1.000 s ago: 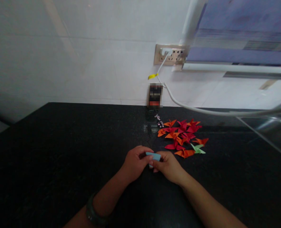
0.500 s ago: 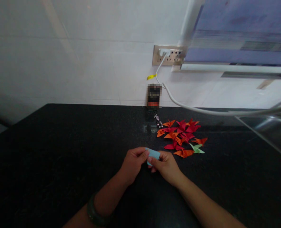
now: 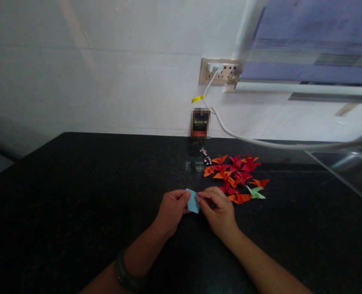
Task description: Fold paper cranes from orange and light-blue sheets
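A small light blue piece of paper (image 3: 193, 201) is pinched between both my hands just above the black counter (image 3: 61, 196). My left hand (image 3: 171, 210) grips its left edge with thumb and fingers closed. My right hand (image 3: 219, 210) pinches its right edge, fingers curled. Just beyond my right hand lies a pile of several folded paper figures (image 3: 234, 173) in red and orange, with one pale green figure (image 3: 254, 192) at its near right.
A small dark object (image 3: 200, 123) stands against the white tiled wall. Above it, a wall socket (image 3: 219, 71) has a white plug, and a white cable (image 3: 260, 142) runs off to the right. A glass edge (image 3: 337, 171) sits at far right.
The blue paper has turned from lying flat and wide between my fingers to standing more upright. My right hand has lifted its fingers onto the paper's right edge.
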`<state>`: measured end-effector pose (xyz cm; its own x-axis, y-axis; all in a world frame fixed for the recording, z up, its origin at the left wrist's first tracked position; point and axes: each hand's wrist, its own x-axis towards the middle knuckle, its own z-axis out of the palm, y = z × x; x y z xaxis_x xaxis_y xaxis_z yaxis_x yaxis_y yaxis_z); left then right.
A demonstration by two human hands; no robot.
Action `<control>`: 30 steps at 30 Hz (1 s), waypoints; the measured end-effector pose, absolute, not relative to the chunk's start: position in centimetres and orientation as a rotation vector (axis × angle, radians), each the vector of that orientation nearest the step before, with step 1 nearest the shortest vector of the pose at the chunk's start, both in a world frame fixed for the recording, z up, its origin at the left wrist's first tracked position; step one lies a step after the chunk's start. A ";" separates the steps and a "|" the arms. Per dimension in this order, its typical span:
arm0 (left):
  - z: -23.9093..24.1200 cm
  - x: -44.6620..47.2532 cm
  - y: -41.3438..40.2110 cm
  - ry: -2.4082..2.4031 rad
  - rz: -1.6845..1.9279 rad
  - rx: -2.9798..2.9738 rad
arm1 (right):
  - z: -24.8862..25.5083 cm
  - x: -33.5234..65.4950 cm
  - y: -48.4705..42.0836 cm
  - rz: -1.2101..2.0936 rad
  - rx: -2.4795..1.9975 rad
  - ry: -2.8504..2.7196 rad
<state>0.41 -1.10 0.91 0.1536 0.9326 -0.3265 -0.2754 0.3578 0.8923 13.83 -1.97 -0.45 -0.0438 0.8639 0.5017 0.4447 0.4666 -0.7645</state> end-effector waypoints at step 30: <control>0.5 0.2 -0.8 1.117 1.025 0.700 | -0.5 13.8 -1.9 0.727 -1.149 -1.538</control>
